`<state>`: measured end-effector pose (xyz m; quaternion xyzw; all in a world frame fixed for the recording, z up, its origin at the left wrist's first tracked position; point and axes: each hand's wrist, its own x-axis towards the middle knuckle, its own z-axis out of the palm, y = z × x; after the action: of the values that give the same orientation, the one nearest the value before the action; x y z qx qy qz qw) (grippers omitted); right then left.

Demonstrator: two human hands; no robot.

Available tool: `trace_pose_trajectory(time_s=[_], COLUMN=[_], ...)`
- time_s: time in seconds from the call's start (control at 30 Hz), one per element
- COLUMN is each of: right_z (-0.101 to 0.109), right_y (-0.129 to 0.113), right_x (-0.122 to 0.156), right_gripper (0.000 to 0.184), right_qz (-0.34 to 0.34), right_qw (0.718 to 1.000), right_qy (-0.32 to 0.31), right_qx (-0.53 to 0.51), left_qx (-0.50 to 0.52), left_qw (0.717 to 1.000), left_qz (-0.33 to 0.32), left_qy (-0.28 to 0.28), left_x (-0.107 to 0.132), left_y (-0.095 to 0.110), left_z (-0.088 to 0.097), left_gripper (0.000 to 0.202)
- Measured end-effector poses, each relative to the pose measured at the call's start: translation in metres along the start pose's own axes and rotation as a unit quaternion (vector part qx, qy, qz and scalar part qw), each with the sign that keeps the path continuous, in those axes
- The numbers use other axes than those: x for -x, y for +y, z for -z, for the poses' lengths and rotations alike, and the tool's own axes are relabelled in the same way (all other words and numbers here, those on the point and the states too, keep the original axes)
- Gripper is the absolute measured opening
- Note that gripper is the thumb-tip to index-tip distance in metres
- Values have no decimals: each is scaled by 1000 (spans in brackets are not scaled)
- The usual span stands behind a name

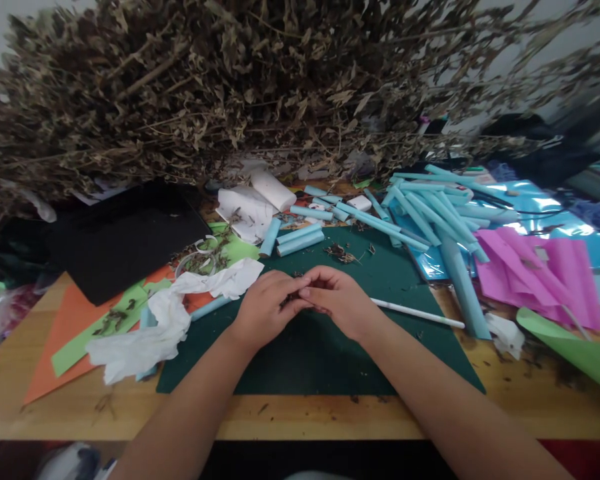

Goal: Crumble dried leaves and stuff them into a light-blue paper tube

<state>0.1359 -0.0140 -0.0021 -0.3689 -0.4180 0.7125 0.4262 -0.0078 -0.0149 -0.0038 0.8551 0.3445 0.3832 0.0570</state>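
Brown dried sprig (289, 299) pinched between left hand (264, 312) and right hand (344, 305), fingertips together over dark green mat (305, 363); I'd squeeze gently, looks brittle.

The green mat (320, 363) lies bare on the near side of the left hand (267, 308) and right hand (344, 303), open to the table (300, 419) edge. Crumpled white tissue (153, 327) crowds its left border, and a thin white stick (420, 313) crosses its right. Beyond, blue paper rolls (430, 213) and overhanging dried branches (260, 87) close the far side.
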Motion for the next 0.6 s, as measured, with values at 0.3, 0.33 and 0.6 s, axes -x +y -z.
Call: trace_pose_trajectory(time_s=[0.3,0.33,0.6], right_z=[11,11,15], right_y=[-7,-8,-14], right_x=[3,4,7], right_gripper=[41,45,47], right_qz=[-42,-42,-18], right_qw=[982,979,987], right_qy=[-68,-83,-120], right_qx=[-168,-183,-103], left_qx=[-34,-40,-68], left_qw=[994,994,994], left_qz=[8,12,44], left_qy=[102,102,79], left_x=[2,2,3], left_y=[-6,-7,-8], left_z=[3,4,6], left_gripper=[11,13,13])
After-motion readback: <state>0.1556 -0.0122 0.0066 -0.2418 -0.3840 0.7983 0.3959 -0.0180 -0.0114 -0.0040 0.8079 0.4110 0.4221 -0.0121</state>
